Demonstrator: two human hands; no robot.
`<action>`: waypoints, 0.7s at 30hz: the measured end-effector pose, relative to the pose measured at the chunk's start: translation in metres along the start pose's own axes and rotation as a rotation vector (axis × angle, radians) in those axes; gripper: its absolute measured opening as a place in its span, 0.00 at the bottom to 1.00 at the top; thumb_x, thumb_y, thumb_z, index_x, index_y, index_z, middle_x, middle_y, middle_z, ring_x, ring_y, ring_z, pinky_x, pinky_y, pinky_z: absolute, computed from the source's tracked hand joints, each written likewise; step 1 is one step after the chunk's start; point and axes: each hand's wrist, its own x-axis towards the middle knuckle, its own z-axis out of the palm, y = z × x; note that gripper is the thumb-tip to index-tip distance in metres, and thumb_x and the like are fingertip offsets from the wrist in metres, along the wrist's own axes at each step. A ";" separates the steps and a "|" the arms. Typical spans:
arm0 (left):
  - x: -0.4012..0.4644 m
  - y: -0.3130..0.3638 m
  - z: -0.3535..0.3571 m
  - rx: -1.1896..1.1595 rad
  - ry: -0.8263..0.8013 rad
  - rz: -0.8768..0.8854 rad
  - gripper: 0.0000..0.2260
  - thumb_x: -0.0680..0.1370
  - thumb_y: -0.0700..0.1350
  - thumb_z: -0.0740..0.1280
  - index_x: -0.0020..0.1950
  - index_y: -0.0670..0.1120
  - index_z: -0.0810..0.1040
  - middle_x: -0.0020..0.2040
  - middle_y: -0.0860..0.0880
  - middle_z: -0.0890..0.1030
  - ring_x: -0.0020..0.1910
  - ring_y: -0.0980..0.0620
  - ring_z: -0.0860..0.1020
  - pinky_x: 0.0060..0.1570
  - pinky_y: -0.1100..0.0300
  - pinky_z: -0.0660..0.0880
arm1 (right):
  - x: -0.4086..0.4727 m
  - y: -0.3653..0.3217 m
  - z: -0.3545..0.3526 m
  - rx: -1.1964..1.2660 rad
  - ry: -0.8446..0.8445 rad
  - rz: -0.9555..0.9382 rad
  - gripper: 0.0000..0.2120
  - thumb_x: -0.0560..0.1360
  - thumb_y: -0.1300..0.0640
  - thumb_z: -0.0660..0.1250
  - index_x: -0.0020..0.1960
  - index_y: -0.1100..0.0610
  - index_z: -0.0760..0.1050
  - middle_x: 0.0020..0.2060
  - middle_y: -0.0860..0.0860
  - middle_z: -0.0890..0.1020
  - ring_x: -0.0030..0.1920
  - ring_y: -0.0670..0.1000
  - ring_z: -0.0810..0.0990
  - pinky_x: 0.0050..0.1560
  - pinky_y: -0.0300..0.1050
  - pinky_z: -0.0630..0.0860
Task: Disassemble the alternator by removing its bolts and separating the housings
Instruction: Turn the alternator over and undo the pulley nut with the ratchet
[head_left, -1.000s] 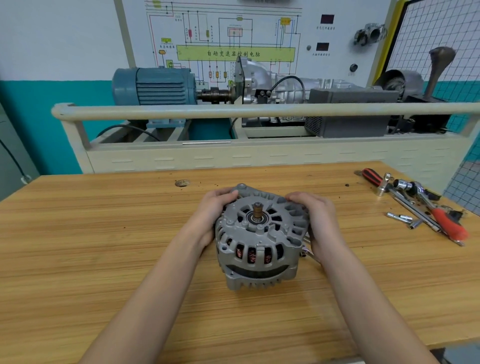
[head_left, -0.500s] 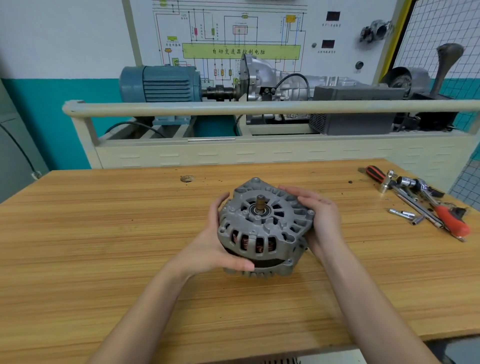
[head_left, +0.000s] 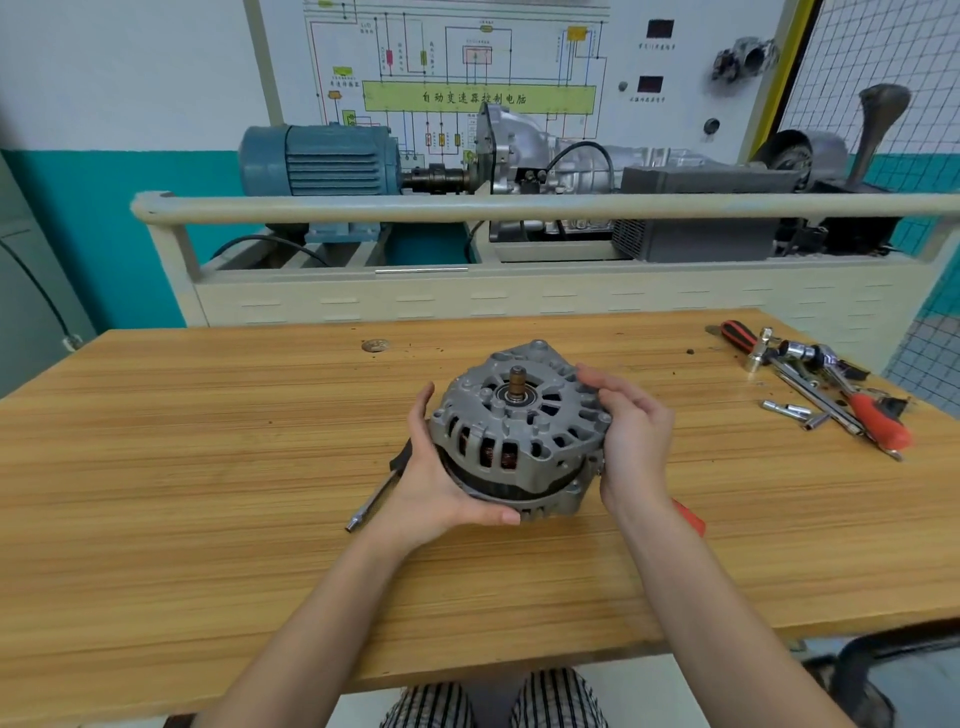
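A grey cast alternator sits in the middle of the wooden bench, shaft end up and tilted toward the left. A dark gap shows between its upper housing and its lower housing along the front. My left hand cups the lower left side, thumb under the front rim. My right hand grips the right side, fingers over the upper housing. A screwdriver with a metal shank lies on the bench under my left hand; a red handle tip shows behind my right wrist.
Ratchet, sockets, extension bar and red-handled tools lie at the bench's right end. A small round washer rests near the far edge. Behind the bench stands a training rig with a rail, blue motor and gearbox.
My left hand slid from the top left of the alternator down to its lower front rim. The alternator tilted and lifted slightly, uncovering the screwdriver beneath it.
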 end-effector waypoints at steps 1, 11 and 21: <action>0.000 0.000 0.001 -0.015 0.006 -0.004 0.70 0.47 0.61 0.83 0.74 0.58 0.35 0.65 0.68 0.64 0.65 0.73 0.65 0.69 0.64 0.59 | -0.005 0.001 0.000 -0.013 0.007 -0.020 0.19 0.77 0.69 0.58 0.38 0.54 0.82 0.50 0.49 0.84 0.56 0.48 0.80 0.56 0.45 0.77; 0.004 -0.004 0.002 0.004 0.023 -0.054 0.65 0.52 0.53 0.83 0.75 0.54 0.40 0.66 0.64 0.65 0.64 0.66 0.69 0.58 0.73 0.66 | -0.009 -0.012 -0.048 -0.390 -0.724 -0.208 0.39 0.60 0.46 0.77 0.69 0.43 0.67 0.65 0.38 0.73 0.64 0.41 0.74 0.56 0.38 0.76; 0.004 -0.004 -0.040 -0.155 -0.030 -0.165 0.42 0.54 0.39 0.83 0.66 0.48 0.72 0.65 0.48 0.78 0.65 0.50 0.75 0.63 0.56 0.73 | -0.005 -0.027 -0.033 -0.954 -0.917 -0.759 0.29 0.66 0.41 0.72 0.66 0.47 0.74 0.69 0.40 0.71 0.75 0.42 0.57 0.75 0.61 0.52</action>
